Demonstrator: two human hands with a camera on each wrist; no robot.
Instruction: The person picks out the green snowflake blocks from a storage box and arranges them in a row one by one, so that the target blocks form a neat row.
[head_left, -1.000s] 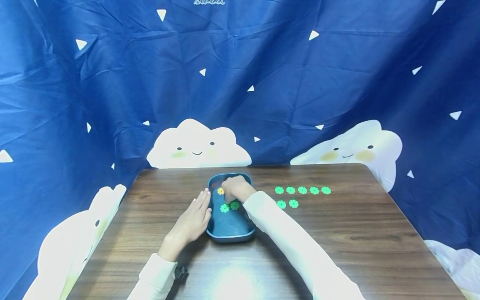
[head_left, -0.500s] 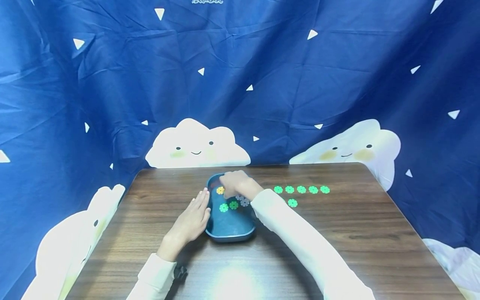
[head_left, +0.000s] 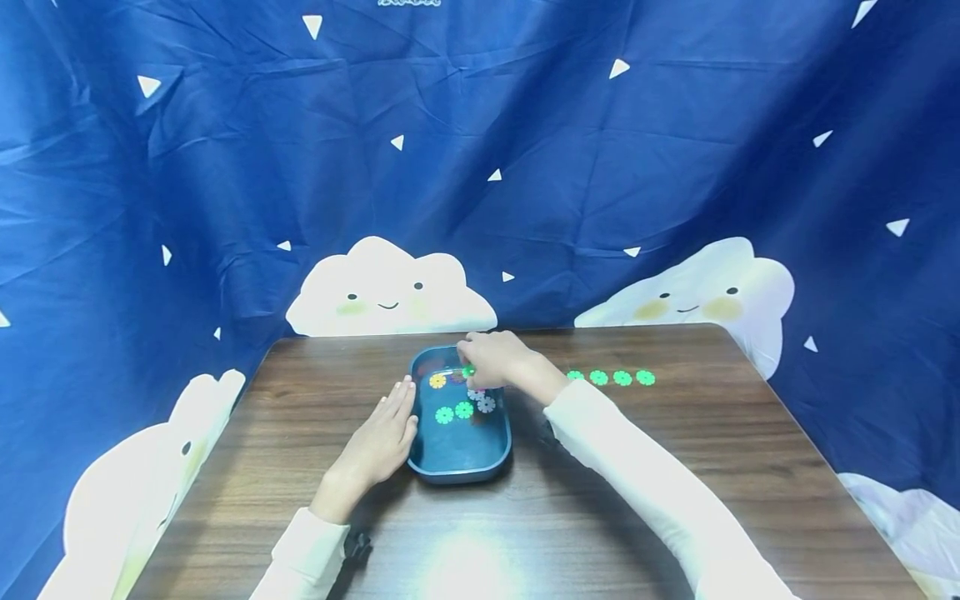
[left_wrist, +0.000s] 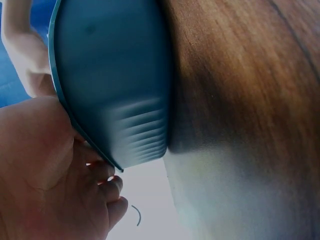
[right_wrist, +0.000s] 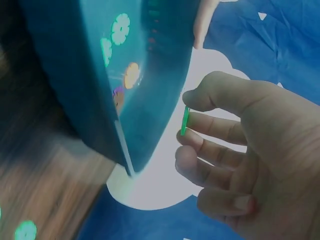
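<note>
My right hand (head_left: 500, 358) pinches a green flower-shaped disc (right_wrist: 185, 120) between thumb and fingers, seen edge-on in the right wrist view. It is over the far right part of a blue tray (head_left: 459, 478). Along the tray's left side lies my left hand (head_left: 380, 433), fingers straight and touching the rim. Inside the tray are two green discs (head_left: 454, 412), an orange disc (head_left: 437, 381) and pale discs (head_left: 486, 404). A purple disc (right_wrist: 118, 91) also shows in the right wrist view.
Several green discs (head_left: 622, 378) lie in a row on the wooden table (head_left: 675, 467), right of the tray; my right forearm hides part of this area. A blue curtain (head_left: 480, 125) with printed clouds hangs behind the table.
My right hand has risen from inside the tray and moved right, now with a green disc in its fingers. Pale discs it covered are visible. The left hand stays at the tray's side.
</note>
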